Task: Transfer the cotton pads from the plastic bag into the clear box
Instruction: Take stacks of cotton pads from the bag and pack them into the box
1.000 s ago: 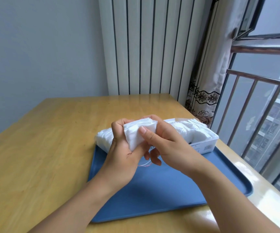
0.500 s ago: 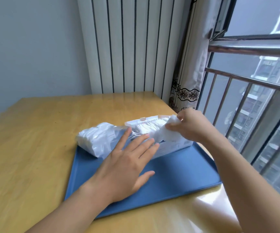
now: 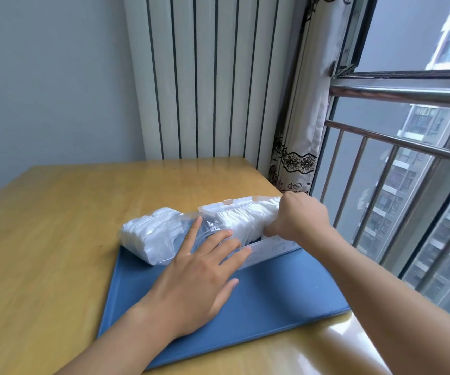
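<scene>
Her left hand lies flat, fingers straight and spread, reaching forward. The right hand is curled into a fist, knuckles up, forearm stretched out.

right hand's fingertips buried among cotton pads, box label unreadable

A pale grey-blue wall fills the view from nine to eleven o'clock. At twelve o'clock a white ribbed radiator with dark vertical gaps stands behind the light wooden bench, whose top is glossy and catches daylight at five o'clock. At one o'clock hangs a cream curtain with a black lace floral band. From two to four o'clock, a window with a metal railing looks onto grey apartment blocks
</scene>
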A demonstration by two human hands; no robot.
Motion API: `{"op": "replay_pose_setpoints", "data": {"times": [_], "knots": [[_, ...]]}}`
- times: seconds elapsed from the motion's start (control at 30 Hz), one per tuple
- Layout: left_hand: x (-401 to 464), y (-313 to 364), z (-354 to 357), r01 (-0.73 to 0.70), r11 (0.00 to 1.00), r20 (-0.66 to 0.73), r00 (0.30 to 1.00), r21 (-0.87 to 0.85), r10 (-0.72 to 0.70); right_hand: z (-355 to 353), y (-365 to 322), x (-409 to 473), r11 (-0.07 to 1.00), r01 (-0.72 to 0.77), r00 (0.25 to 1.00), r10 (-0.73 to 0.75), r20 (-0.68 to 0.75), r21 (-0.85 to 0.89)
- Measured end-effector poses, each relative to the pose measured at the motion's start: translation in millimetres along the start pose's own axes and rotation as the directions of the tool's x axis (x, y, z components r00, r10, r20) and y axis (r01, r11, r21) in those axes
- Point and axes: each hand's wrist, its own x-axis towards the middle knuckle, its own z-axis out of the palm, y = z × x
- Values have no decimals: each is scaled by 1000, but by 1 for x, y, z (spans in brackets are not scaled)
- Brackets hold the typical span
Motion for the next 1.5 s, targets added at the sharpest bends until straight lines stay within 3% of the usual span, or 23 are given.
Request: {"op": "replay_pose_setpoints", "data": {"times": [0.17,0.27,0.3,0.37,0.43,0.53,0.67,0.7,0.77,0.83,0.9,0.97,1.03,1.1,1.23,1.37,1.43,1.5], "knots": [[-1,-1,0,6,1000,21,1000,-21,-5,-2,8,0,987,35,996,-47,75,158],[-1,-3,0,7,1000,27,1000,-22,-7,-20,15,-9,922,275,961,-258,-97,272],[-1,-3,0,9,1000,29,1000,-23,-8,-26,15,-14,885,347,937,-342,-73,311],[-1,-3,0,16,999,43,999,-31,-15,-35,9,-27,860,330,887,-424,184,389],[-1,-3,0,21,999,54,998,-37,-19,-31,8,-31,919,272,814,-378,442,285],[-1,-3,-1,13,999,43,999,-29,-12,-22,16,-29,941,232,790,-331,515,248],[-1,-3,-1,4,999,-4,1000,-43,-4,-12,21,-31,920,237,799,-368,476,314],[-1,-2,-3,-7,996,-65,998,-85,2,-11,20,-32,898,246,822,-392,412,365],[1,-4,-14,-13,970,-278,959,-243,-57,-15,12,-38,805,316,888,-438,143,502],[0,-16,-32,61,918,-500,823,-393,-269,-26,-8,-52,673,391,887,-456,-64,628],[-3,-41,-40,233,836,-555,655,-497,-513,-32,-32,-71,590,440,839,-538,-77,677],[-14,-72,-30,456,682,-424,547,-573,-722,-21,-61,-82,599,556,759,-648,-59,577],[-26,-95,-12,594,384,-99,455,-707,-885,-1,-84,-80,664,622,730,-683,0,415],[-36,-107,5,623,93,207,391,-776,-897,17,-100,-71,716,596,749,-659,70,363],[-41,-117,15,568,1,271,394,-823,-878,37,-117,-54,710,594,765,-644,7,378],[-41,-118,16,553,-27,293,398,-833,-869,42,-124,-58,662,488,820,-571,-40,569],[-39,-117,18,533,-49,288,375,-845,-881,39,-120,-64,480,358,825,-565,-30,801],[-39,-117,19,520,-69,294,363,-851,-884,33,-118,-71,299,104,813,-575,92,948]]}}
